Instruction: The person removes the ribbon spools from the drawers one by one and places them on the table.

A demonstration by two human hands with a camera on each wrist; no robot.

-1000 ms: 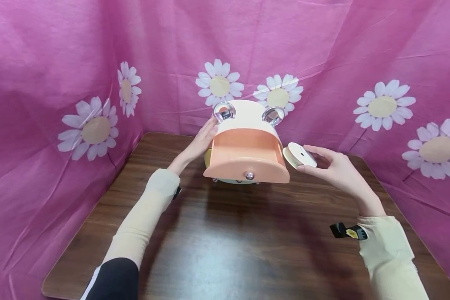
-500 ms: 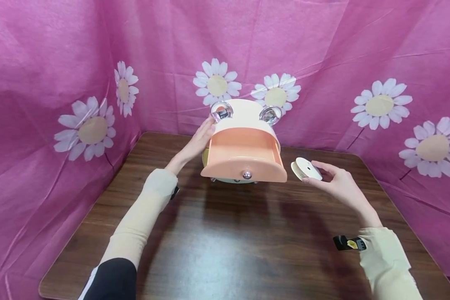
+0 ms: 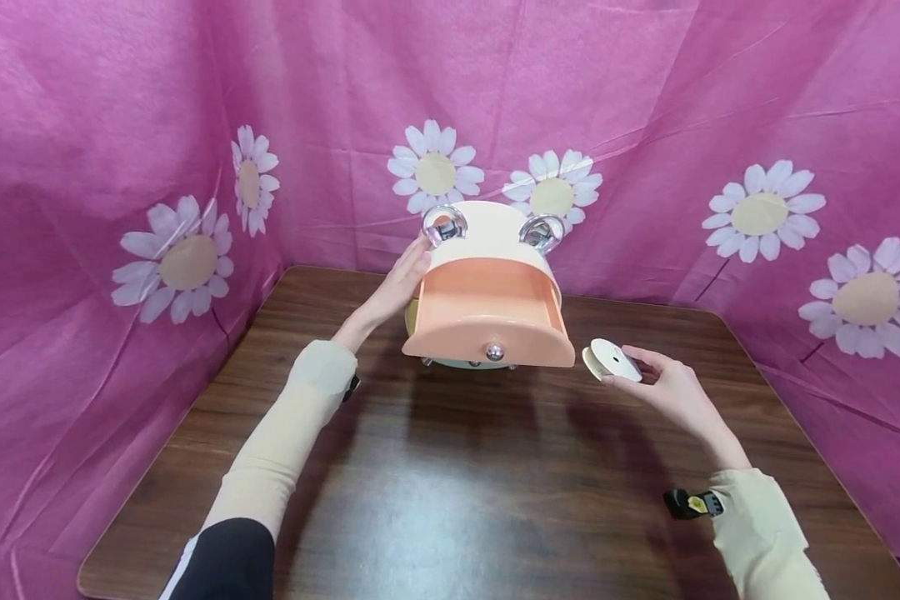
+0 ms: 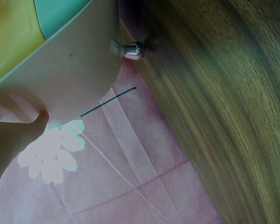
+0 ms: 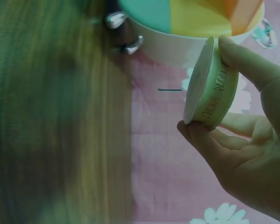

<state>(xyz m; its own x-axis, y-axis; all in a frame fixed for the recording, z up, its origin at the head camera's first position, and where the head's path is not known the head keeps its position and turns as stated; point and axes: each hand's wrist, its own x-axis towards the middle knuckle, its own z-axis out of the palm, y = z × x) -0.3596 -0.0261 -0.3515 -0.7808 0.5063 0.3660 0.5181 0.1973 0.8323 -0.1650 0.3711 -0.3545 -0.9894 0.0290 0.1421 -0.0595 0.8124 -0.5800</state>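
Observation:
A white box shaped like an alarm clock, with two chrome bells on top, stands at the back of the table. Its orange drawer is pulled out and has a round chrome knob. Against the box's left side rests my left hand, fingers fairly straight. My right hand pinches a ribbon spool between thumb and fingers, just right of the drawer and apart from it. In the right wrist view, the spool carries pale ribbon lettered "FOR YOU". Yellow and green front panels of the box show in both wrist views.
The brown wooden table has a glossy top and rounded corners. Pink cloth printed with white daisies hangs behind and along both sides. Short chrome feet, one seen as a knob, hold the box up.
My right hand has moved away from the drawer's right edge, rightward and then lower towards me, with the spool in it. The left hand keeps its place on the box.

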